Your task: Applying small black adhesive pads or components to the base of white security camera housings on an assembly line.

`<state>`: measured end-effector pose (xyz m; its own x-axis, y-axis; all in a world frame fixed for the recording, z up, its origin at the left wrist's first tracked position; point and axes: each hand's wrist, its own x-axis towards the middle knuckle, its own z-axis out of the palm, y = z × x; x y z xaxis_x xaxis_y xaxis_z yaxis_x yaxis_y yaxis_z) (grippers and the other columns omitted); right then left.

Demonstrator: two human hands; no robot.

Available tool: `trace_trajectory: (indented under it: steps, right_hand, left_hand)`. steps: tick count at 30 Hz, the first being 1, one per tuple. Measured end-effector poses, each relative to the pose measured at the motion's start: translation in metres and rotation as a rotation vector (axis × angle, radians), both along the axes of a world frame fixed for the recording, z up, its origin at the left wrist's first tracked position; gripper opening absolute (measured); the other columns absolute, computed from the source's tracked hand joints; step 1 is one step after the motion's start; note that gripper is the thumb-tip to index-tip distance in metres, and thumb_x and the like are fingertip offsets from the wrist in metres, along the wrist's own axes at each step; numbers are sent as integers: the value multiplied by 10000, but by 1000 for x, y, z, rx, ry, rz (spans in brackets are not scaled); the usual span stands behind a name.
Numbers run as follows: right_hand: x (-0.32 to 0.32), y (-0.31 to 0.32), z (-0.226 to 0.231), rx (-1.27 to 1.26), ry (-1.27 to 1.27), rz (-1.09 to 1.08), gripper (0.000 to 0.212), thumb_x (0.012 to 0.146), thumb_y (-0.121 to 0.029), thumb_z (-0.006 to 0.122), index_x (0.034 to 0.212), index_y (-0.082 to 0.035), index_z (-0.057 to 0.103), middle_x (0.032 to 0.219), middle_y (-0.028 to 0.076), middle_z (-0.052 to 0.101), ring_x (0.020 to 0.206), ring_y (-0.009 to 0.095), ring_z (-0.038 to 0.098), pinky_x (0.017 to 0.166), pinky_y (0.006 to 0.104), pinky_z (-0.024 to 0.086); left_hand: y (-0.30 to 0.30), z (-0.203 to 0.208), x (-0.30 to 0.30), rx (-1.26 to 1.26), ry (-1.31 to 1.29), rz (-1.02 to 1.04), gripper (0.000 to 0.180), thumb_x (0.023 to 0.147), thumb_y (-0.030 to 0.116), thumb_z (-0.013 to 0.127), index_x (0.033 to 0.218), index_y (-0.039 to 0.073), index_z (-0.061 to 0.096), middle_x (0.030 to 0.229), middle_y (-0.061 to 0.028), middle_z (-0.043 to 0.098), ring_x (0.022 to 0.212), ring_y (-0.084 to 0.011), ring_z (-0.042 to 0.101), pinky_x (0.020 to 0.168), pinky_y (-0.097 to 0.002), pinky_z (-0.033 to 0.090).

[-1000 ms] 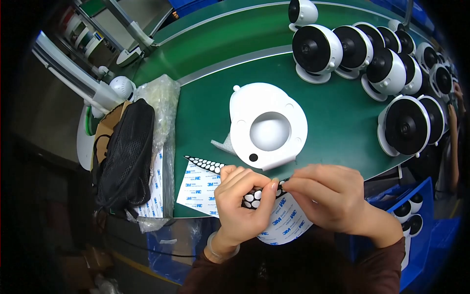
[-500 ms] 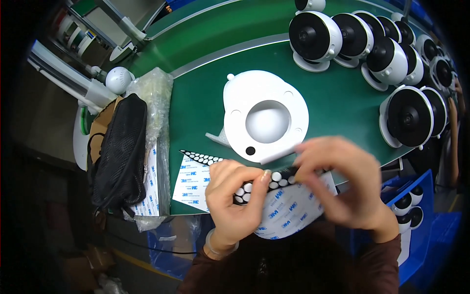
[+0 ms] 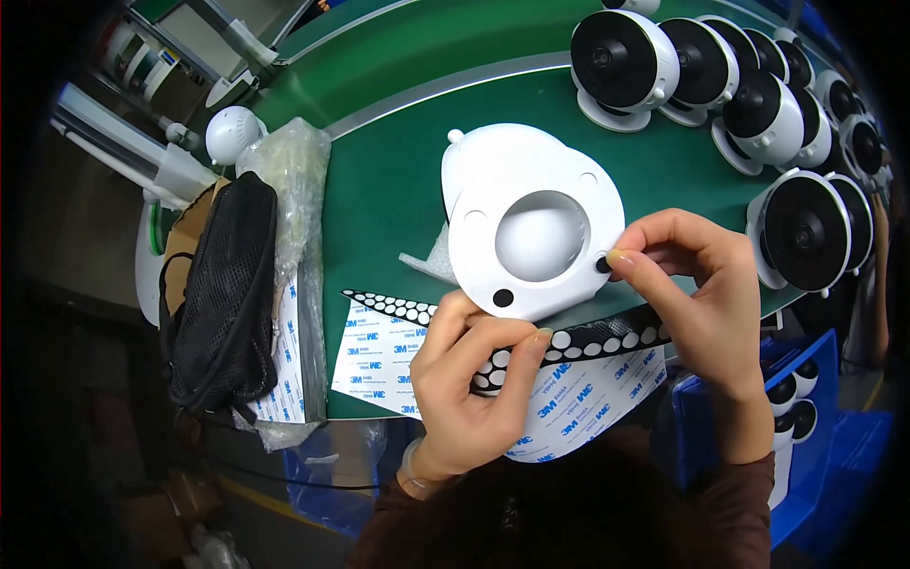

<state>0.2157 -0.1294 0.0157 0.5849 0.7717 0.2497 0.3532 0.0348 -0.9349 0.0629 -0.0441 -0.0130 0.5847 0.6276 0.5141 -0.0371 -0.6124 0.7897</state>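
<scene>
White housing (image 3: 542, 235): on our desk (image 3: 379, 199)
Left hand (image 3: 464, 403): pinches dotted sheet (image 3: 595, 347)
Right hand (image 3: 716, 308): pinches 1 black pad (image 3: 603, 266) at housing

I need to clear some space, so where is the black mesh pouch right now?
In the head view, the black mesh pouch lies at the left, beside the clear plastic wrapping and left of the left hand.

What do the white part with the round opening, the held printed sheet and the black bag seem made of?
White part: likely plastic, smooth with a soft sheen. Held printed sheet: perhaps satiny paper or film, thin and bending. Black bag: apparently matte mesh fabric, its fine grid showing.
</scene>
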Motion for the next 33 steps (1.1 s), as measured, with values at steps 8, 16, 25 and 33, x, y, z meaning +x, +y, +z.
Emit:
trace_trajectory:
  steps: [8,16,25,33]
  right_hand:
    - [-2,3,-1,-2,-11,-19,83,752,-19,636,781,53,605,717,82,638,657,113,621,633,220,502]
    - [-4,3,0,14,-108,-20,77,744,-15,638,765,51,602,706,87,634,654,117,622,643,227,504]
    - [-2,5,-6,-2,91,1,135,741,3,644,821,23,536,706,87,630,640,96,611,631,200,495]
    - [-11,-31,20,90,-618,0,184,780,-8,544,956,32,583,900,128,643,859,214,616,752,292,478]
  left_hand:
    - [2,-2,-3,10,-5,1,79,697,-49,639,769,-32,614,848,-102,543,695,-142,553,599,-220,413]
    - [2,-2,-3,15,-9,-8,79,695,-54,640,765,-34,610,847,-105,545,689,-143,554,599,-218,416]
    - [4,-5,-3,-7,-22,3,77,695,-49,640,763,-27,611,865,-118,549,712,-148,551,596,-222,413]
    - [-11,13,-31,166,44,130,137,603,-29,668,726,20,634,970,-137,571,729,-191,500,634,-265,385]
